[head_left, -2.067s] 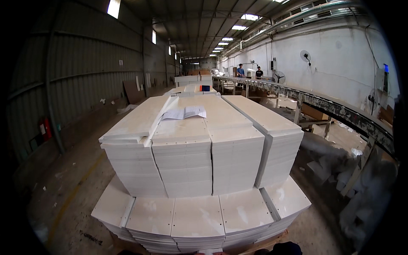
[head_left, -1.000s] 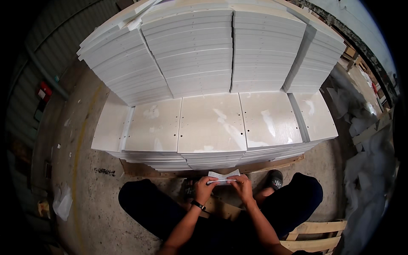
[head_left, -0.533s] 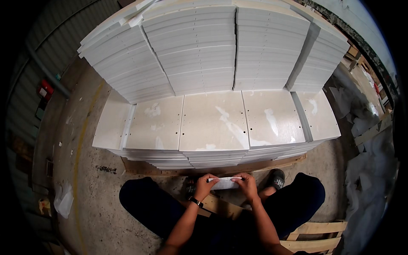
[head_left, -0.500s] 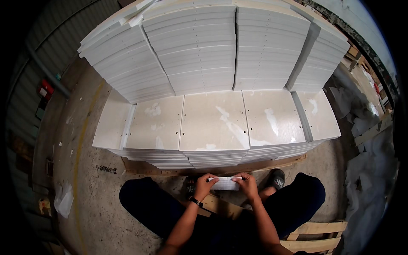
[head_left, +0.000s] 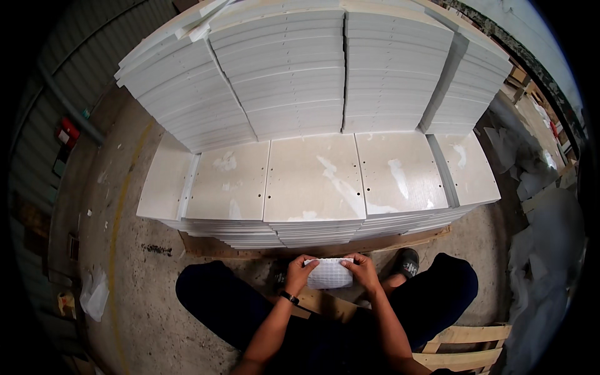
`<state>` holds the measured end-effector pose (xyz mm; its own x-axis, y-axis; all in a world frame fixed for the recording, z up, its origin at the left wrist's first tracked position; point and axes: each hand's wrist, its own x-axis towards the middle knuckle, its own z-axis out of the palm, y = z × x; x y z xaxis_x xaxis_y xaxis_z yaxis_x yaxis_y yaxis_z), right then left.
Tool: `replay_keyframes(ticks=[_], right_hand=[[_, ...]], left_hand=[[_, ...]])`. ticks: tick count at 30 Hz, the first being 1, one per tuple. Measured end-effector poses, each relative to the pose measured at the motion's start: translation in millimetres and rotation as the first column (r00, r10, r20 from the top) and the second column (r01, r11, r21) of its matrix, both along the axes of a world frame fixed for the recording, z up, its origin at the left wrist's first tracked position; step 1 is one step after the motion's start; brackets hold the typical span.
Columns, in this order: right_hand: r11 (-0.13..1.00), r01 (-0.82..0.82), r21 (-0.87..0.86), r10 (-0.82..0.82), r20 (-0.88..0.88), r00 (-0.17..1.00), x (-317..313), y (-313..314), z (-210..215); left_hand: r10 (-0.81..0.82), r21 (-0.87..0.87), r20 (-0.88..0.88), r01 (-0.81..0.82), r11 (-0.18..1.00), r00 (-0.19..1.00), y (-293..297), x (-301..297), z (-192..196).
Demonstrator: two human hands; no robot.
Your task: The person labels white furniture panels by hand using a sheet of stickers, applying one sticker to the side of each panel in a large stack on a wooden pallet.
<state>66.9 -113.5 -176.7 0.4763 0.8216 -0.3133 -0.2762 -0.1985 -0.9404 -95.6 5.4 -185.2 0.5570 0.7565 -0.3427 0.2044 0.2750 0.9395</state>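
Between my knees, a small white sheet with a faint grid pattern (head_left: 330,275) stretches from hand to hand; whether it is paper or cloth I cannot tell. My left hand (head_left: 300,274) pinches its upper left corner, thumb on top, with a dark watch on the wrist. At the upper right corner my right hand (head_left: 362,272) grips it the same way. The sheet hangs down toward me from its top edge. Just beyond both hands lies the low front row of pale boards (head_left: 312,187), drilled with small holes and smeared with white patches.
Tall stacks of white-edged boards (head_left: 281,75) rise behind the low row. A wooden pallet (head_left: 465,359) lies at my lower right. Grey plastic sheeting (head_left: 544,269) heaps along the right. At left are a white plastic bag (head_left: 95,295) and a yellow floor line (head_left: 119,231).
The sheet shows more of its face now, its lower edge hanging further down between my hands. Both hands keep their grip and have barely moved.
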Motion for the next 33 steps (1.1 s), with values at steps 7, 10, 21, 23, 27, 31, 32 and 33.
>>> replay_keyframes(ticks=[7, 10, 21, 23, 27, 31, 32, 33], right_hand=[[0.967, -0.112, -0.227, 0.187, 0.341, 0.921, -10, 1, 19], [0.962, -0.11, -0.25, 0.205, 0.394, 0.896, -11, 0, 24], [0.985, -0.042, -0.166, 0.104, 0.389, 0.915, -12, 0, 18], [0.971, -0.056, -0.232, 0.141, 0.365, 0.92, -14, -1, 26], [0.945, -0.065, -0.322, 0.182, 0.35, 0.919, -14, -6, 17], [0.947, -0.062, -0.314, 0.203, 0.44, 0.874, -17, -4, 25], [0.946, -0.072, -0.316, 0.218, 0.458, 0.862, -17, -3, 27], [0.945, -0.075, -0.319, 0.224, 0.459, 0.86, -16, -4, 24]], left_hand=[[-0.134, 0.607, -0.18, 0.217, 0.764, 0.974, -9, 7, 38], [-0.324, 0.476, -0.17, 0.365, 0.8, 0.931, -12, 12, 30], [-0.129, 0.278, -0.141, 0.164, 0.947, 0.982, -13, 8, 11], [-0.133, 0.33, -0.127, 0.168, 0.929, 0.983, -14, 8, 6], [-0.175, 0.481, -0.055, 0.179, 0.858, 0.983, -17, 17, 19], [-0.232, 0.51, -0.117, 0.259, 0.82, 0.966, -14, 19, 27], [-0.222, 0.509, -0.116, 0.25, 0.824, 0.968, -14, 19, 27], [-0.215, 0.513, -0.112, 0.242, 0.824, 0.97, -15, 20, 27]])
